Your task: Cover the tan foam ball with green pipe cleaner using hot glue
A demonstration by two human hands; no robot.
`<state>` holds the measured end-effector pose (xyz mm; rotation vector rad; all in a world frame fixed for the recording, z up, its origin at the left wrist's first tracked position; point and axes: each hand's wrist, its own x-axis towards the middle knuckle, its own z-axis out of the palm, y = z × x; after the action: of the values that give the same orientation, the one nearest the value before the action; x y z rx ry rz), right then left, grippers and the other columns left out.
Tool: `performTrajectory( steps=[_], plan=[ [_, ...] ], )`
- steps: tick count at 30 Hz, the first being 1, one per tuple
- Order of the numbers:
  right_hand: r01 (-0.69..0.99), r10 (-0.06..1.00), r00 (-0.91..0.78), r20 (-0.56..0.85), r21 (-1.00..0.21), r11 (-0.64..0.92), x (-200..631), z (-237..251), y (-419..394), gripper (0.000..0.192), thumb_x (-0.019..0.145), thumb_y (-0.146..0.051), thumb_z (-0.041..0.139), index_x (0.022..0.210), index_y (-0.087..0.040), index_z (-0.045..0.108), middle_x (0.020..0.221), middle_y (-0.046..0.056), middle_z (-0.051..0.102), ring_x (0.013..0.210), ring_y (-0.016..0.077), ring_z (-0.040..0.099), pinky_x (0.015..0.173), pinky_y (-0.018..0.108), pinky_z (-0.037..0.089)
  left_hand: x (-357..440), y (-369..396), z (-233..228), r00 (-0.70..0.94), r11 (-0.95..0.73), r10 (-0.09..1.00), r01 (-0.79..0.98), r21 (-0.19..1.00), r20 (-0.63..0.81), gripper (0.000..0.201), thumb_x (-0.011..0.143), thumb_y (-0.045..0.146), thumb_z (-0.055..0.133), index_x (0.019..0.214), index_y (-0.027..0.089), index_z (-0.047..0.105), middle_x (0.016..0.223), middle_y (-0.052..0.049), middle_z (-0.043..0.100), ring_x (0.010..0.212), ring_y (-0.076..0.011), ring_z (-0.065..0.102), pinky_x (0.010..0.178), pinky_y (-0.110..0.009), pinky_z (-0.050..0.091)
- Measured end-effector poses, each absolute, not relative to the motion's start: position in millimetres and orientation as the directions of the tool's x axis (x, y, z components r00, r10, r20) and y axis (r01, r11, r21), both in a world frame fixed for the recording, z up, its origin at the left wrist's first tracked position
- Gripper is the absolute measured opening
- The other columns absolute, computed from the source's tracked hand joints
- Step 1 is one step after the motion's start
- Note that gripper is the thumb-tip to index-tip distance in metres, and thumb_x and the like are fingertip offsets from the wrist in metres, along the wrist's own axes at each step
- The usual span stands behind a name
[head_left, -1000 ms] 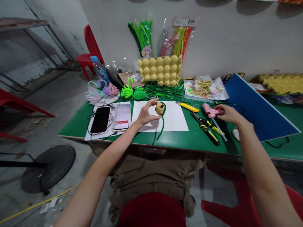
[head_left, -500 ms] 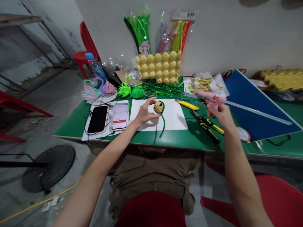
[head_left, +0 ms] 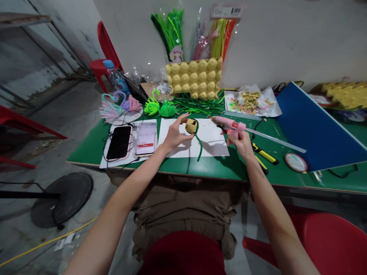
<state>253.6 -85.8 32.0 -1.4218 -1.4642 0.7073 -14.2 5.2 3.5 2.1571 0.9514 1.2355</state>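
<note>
While the left hand (head_left: 173,133) hangs over the white paper (head_left: 215,151): it grips a tan ball (head_left: 189,128), thumb on the near side, fingers on the far.
Ball: held at the middle of the green surface (head_left: 215,168), a dark hole showing in it, a green stem (head_left: 201,146) hugging its right side with a loose end toward the near edge.
Right hand (head_left: 241,143): wrapped round the handle of a pink glue gun (head_left: 227,122).
Glue gun: nozzle to the left, near the ball but apart from it; a red light glows by the fingers, and a clear stick (head_left: 278,140) pokes out to the right.
Right: pliers (head_left: 268,154), partly hidden by the right arm, then tape (head_left: 296,162) and a blue board (head_left: 321,130).
Left: a dark phone (head_left: 119,143) beside a lit phone (head_left: 145,139), with pastel swans (head_left: 109,111) and a green swan (head_left: 151,107) farther off.
Far: a yellow egg tray (head_left: 195,78) stands before bagged stems (head_left: 172,30); scraps (head_left: 245,101) lie to its right.
</note>
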Motion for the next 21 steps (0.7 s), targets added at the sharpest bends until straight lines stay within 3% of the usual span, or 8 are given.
performTrajectory(
  steps=[3, 6, 11, 13, 17, 21],
  plan=[
    [0.404, 0.961, 0.107, 0.254, -0.895, 0.191, 248.7, 25.2, -83.8, 0.059, 0.075, -0.076, 0.064, 0.09, -0.02, 0.072, 0.047, -0.002, 0.054, 0.045, 0.0159, 0.048, 0.048, 0.03, 0.039, -14.8, 5.4, 3.5, 0.343, -0.655, 0.754, 0.334, 0.678, 0.56, 0.075, 0.069, 0.026, 0.085, 0.137, 0.017, 0.054, 0.12, -0.01, 0.073, 0.111, -0.0248, 0.07, 0.101, -0.038, 0.054],
    [0.348, 0.93, 0.208, 0.303, -0.912, 0.219, 253.9, 23.0, -81.9, 0.06, 0.071, -0.077, 0.068, 0.086, -0.019, 0.07, 0.058, 0.001, 0.065, 0.044, 0.0141, 0.047, 0.045, 0.03, 0.037, -14.5, 5.3, 2.8, 0.338, -0.665, 0.746, 0.338, 0.666, 0.573, 0.075, 0.069, 0.024, 0.085, 0.136, 0.017, 0.054, 0.119, -0.01, 0.074, 0.11, -0.0242, 0.071, 0.1, -0.038, 0.055],
    [0.324, 0.859, 0.403, 0.317, -0.927, 0.19, 281.2, 31.0, -81.4, 0.054, 0.069, -0.071, 0.073, 0.055, -0.022, 0.056, 0.06, 0.004, 0.068, 0.045, 0.0118, 0.046, 0.043, 0.028, 0.033, -13.9, 5.7, 1.7, 0.346, -0.68, 0.733, 0.346, 0.647, 0.585, 0.074, 0.069, 0.024, 0.086, 0.135, 0.018, 0.053, 0.121, -0.01, 0.074, 0.109, -0.0234, 0.071, 0.1, -0.037, 0.055],
    [0.322, 0.821, 0.464, 0.334, -0.927, 0.195, 293.4, 33.5, -81.6, 0.053, 0.072, -0.066, 0.073, 0.051, -0.023, 0.05, 0.058, 0.004, 0.066, 0.05, 0.0137, 0.051, 0.046, 0.028, 0.036, -13.9, 5.9, 1.6, 0.349, -0.689, 0.725, 0.343, 0.638, 0.594, 0.074, 0.069, 0.024, 0.086, 0.135, 0.017, 0.053, 0.121, -0.01, 0.074, 0.108, -0.0234, 0.072, 0.099, -0.037, 0.055],
    [0.287, 0.81, 0.491, 0.32, -0.938, 0.196, 308.3, 31.8, -81.1, 0.04, 0.077, -0.059, 0.07, 0.066, -0.021, 0.064, 0.059, 0.004, 0.067, 0.065, 0.0207, 0.064, 0.058, 0.031, 0.046, -13.9, 5.5, 2.3, 0.354, -0.705, 0.709, 0.327, 0.63, 0.61, 0.073, 0.07, 0.024, 0.086, 0.135, 0.016, 0.054, 0.121, -0.011, 0.074, 0.108, -0.0231, 0.072, 0.099, -0.036, 0.056],
    [0.192, 0.801, 0.529, 0.28, -0.959, 0.208, 309.3, 27.4, -78.3, 0.042, 0.075, -0.062, 0.07, 0.075, -0.02, 0.068, 0.067, 0.004, 0.071, 0.067, 0.0225, 0.069, 0.059, 0.033, 0.05, -13.6, 4.7, 3.0, 0.35, -0.698, 0.716, 0.327, 0.637, 0.604, 0.072, 0.069, 0.023, 0.086, 0.134, 0.016, 0.054, 0.12, -0.01, 0.074, 0.109, -0.023, 0.071, 0.099, -0.036, 0.056]
  ],
)
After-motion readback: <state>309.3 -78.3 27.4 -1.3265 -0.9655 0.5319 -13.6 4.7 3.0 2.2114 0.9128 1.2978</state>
